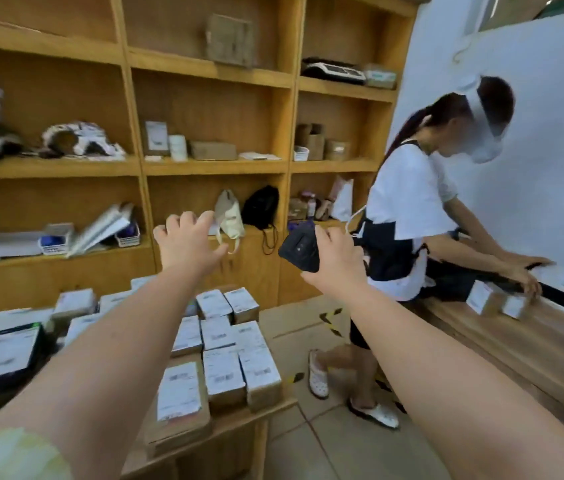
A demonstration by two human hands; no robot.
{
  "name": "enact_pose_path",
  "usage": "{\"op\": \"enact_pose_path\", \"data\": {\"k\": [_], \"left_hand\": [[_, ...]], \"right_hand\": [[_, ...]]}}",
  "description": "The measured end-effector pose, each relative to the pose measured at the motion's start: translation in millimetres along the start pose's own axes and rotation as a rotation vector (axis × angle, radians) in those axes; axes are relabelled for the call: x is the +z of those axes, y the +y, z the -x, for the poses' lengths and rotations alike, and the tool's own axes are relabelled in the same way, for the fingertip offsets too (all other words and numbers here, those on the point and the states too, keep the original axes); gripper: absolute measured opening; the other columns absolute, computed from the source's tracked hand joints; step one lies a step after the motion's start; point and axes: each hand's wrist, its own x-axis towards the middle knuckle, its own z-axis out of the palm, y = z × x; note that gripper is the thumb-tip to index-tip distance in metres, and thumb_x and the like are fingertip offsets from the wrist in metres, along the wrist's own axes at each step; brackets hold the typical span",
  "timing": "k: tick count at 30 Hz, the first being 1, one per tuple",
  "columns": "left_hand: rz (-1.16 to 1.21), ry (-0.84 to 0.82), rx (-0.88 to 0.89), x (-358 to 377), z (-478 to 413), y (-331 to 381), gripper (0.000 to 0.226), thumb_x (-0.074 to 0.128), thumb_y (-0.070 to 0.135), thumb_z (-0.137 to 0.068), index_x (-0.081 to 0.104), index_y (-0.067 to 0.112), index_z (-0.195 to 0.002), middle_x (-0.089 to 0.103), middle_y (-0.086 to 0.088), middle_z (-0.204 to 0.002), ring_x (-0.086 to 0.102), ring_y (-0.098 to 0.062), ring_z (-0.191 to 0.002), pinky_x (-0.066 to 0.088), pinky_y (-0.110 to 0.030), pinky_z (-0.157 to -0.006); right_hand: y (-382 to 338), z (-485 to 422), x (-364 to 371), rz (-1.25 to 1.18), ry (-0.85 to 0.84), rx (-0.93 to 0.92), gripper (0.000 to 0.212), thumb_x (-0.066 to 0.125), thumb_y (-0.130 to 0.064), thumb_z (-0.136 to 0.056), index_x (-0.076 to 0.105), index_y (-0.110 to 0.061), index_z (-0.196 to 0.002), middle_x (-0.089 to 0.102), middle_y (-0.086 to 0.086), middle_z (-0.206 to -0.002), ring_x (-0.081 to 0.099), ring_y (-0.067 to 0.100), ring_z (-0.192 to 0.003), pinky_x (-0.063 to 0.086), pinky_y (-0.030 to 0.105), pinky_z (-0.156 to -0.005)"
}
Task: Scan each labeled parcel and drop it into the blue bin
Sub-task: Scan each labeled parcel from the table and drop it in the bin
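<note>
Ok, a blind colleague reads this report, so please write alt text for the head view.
Two bare arms reach forward: the left hand open and empty, the right hand gripping a black scanner, above rows of labeled parcels. Another person works at a wooden bench on the right, before wooden shelves.

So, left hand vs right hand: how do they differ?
The left hand is empty; the right hand holds a black scanner. The left hand is spread open; the right hand is curled round the scanner. Both are raised on outstretched arms above the parcels.
</note>
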Motion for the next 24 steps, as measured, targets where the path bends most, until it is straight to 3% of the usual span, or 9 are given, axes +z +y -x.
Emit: {"op": "enact_pose_path", "data": {"k": [10,15,24], "left_hand": [[-0.319,-0.124,-0.084,33,-7,-184,0.067,0.052,0.061,-0.088,0.034,0.03,-0.145,0.043,-0.007,-0.144,0.035,-0.032,-0.134,0.029,-0.053,-0.107],[-0.332,-0.234,-0.143,80,-15,-211,0.07,0.049,0.062,-0.09,0.028,0.031,-0.149,0.04,-0.007,-0.148,0.032,-0.032,-0.137,0.029,-0.054,-0.107],[-0.337,-0.4,-0.276,196,-44,-217,0.072,0.05,0.066,-0.088,0.032,0.027,-0.146,0.048,-0.007,-0.141,0.041,-0.034,-0.13,0.033,-0.054,-0.106]], "right_hand": [[-169,-68,104,-0.074,-0.053,-0.194,0.094,0.074,-0.053,-0.08,0.024,-0.017,-0.152,0.042,0.004,-0.138,0.044,0.027,-0.12,0.043,0.041,-0.089],[-200,-93,160,-0.074,-0.163,-0.246,0.095,0.073,-0.051,-0.081,0.022,-0.017,-0.153,0.04,0.005,-0.139,0.042,0.027,-0.121,0.041,0.041,-0.089],[-201,-155,265,-0.207,-0.286,-0.251,0.093,0.075,-0.044,-0.08,0.026,-0.016,-0.153,0.041,0.006,-0.139,0.04,0.027,-0.122,0.038,0.042,-0.094]]}}
